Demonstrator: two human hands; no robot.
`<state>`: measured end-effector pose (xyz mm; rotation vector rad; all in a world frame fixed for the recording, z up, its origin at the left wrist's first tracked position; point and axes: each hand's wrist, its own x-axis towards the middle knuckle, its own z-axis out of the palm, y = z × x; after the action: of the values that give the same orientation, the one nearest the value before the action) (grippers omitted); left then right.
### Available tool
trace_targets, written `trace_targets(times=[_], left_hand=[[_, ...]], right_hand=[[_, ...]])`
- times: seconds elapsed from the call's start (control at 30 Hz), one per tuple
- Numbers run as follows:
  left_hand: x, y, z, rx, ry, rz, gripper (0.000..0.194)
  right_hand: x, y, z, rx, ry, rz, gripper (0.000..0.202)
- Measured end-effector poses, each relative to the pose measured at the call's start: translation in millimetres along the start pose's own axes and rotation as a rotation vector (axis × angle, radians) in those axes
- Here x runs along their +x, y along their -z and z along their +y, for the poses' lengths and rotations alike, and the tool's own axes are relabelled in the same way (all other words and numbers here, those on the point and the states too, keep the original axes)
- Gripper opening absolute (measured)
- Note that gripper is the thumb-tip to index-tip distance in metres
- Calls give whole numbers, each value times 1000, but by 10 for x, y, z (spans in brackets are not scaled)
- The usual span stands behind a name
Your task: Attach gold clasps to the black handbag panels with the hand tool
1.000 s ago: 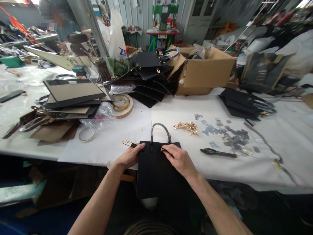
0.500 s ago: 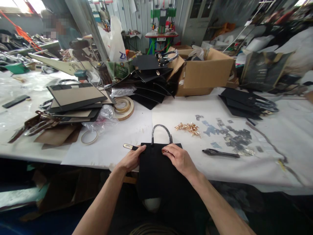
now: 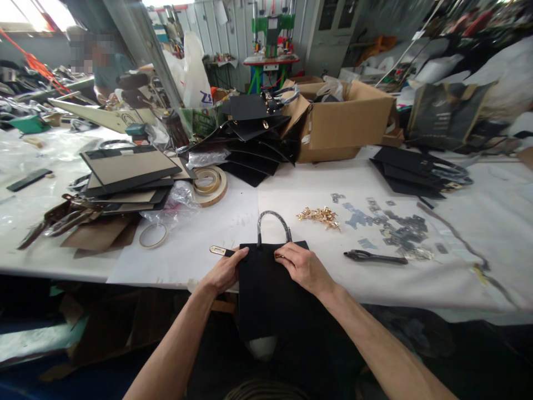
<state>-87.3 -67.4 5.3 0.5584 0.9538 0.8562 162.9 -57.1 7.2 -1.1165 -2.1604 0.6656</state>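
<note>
A black handbag (image 3: 270, 300) hangs over the table's front edge toward me, its wrapped top handle (image 3: 272, 214) standing up. My left hand (image 3: 225, 271) is closed on the bag's upper left edge, thumb on the front panel. Past that thumb a black strap with a gold slotted plate (image 3: 219, 251) sticks out to the left. With fingertips pinched together, my right hand (image 3: 302, 268) holds a small gold metal fitting (image 3: 278, 255) against the front panel below the handle's right end. The fingers hide most of this fitting.
Gold fittings (image 3: 320, 216) lie piled beyond my right hand, beside scattered metal plates (image 3: 403, 228) and dark pliers (image 3: 375, 257). Tape rolls (image 3: 210, 186) and stacked panels (image 3: 129, 169) are at left. A cardboard box (image 3: 347, 122) and black bag pieces (image 3: 254, 155) stand behind. Someone sits far left.
The view has shifted slightly. Both hands keep their places on the handbag, and the right fingertips still pinch the small gold fitting at the front panel.
</note>
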Motion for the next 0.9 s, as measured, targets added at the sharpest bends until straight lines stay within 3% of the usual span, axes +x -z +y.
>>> trace_targets(times=[0.5,0.67,0.9], left_hand=[[-8,-44,-55,12,-15,217,35],[2,-150,-64,28,-36,246,42],[9,-168,-122,60,-107,278,49]], right_hand=[[51,-39,-14,17,-34,-13,14],[63,-88,12,56,-84,34,13],[115,-45,4,130,-62,-43,17]])
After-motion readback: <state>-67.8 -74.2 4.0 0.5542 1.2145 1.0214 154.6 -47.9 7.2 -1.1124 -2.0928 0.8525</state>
